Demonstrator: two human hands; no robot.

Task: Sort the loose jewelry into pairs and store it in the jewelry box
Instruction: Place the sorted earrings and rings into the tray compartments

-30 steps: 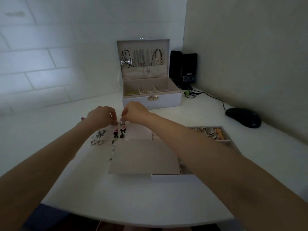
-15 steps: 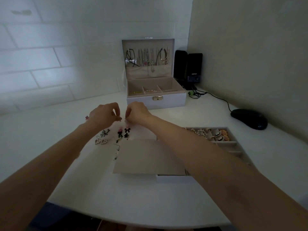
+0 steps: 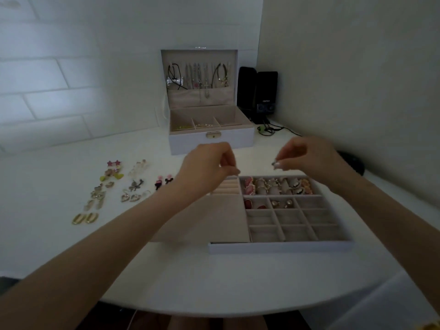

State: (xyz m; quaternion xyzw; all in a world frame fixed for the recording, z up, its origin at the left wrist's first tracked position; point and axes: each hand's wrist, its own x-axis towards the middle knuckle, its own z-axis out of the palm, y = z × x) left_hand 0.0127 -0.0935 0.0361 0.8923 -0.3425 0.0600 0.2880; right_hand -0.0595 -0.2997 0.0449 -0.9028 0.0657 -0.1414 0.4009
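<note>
A grey compartment tray (image 3: pixel 281 246) lies in front of me, its back rows holding rings and earrings. My left hand (image 3: pixel 207 164) hovers over the tray's left end with fingertips pinched together; whatever it holds is too small to make out. My right hand (image 3: pixel 307 157) hangs above the tray's back row and pinches a small pale earring (image 3: pixel 276 164). Loose earrings in pairs (image 3: pixel 112 189) lie in rows on the table to the left. The open white jewelry box (image 3: pixel 210 139) stands behind, necklaces hanging in its lid.
Black speakers (image 3: pixel 258 94) with cables stand in the corner right of the box. A black mouse (image 3: pixel 354 163) sits partly behind my right wrist. The white table's curved front edge (image 3: pixel 214 310) runs close to me. Walls close off the back and right.
Both hands left the earring rows on the left and moved right and up over the tray, spreading apart. The view shifted, uncovering the tray and more loose earrings.
</note>
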